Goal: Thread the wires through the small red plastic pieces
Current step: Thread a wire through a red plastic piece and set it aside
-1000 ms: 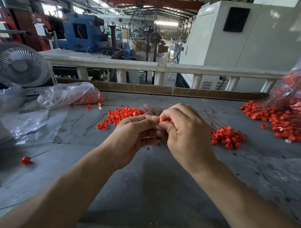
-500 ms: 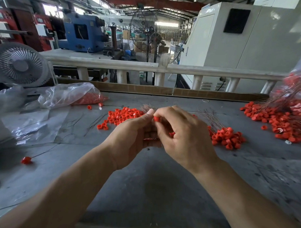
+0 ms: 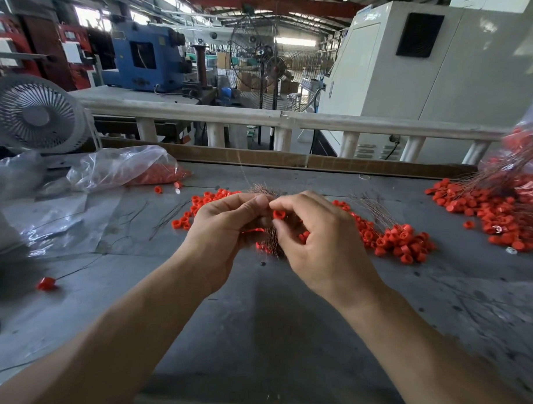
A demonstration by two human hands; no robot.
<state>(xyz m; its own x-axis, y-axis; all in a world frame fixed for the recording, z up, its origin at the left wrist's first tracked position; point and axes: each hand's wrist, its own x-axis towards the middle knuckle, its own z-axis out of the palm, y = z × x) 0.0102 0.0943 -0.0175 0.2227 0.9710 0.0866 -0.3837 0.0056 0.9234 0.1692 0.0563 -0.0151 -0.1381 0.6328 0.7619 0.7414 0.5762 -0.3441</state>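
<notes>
- Comparing with a second ago: my hands are sitting slightly apart now, where they were pressed knuckle to knuckle, and the red piece (image 3: 279, 214) is showing open-face in the gap between them.
- My right hand (image 3: 321, 243) is pinching that red piece between thumb and forefinger; its other fingers are curling loosely behind.
- My left hand (image 3: 225, 230) is gripping the wire bundle (image 3: 271, 241) in its curled fingers, thumb tip (image 3: 261, 199) pressing toward the right forefinger, just beside the red piece.
- One thin wire (image 3: 240, 170) is rising from the left hand's fingertips, up past the bench (image 3: 285, 323) edge; half a second ago I could not make it out.
- Judgement: I am feeding a wire end at the piece's hole. Whether it is through, I cannot tell; the wire is too thin where it meets the piece.
- Look of the piece: a small red ring or cap, short-walled, hollow centre facing me, glossy plastic.
- Location, relative to the red piece in my fingers: the loose piece pile (image 3: 204, 205) is lying beyond the left hand; a second pile (image 3: 400, 239) with wires through it is lying to the right; the big finished heap (image 3: 497, 213) is well apart, far right.
- A plastic bag (image 3: 124, 166) of pieces is lying far left of it; one threaded piece (image 3: 46, 283) is lying alone, nearer me on the left.
- Risk noted: the wire is springy and may be slipping past the hole.
</notes>
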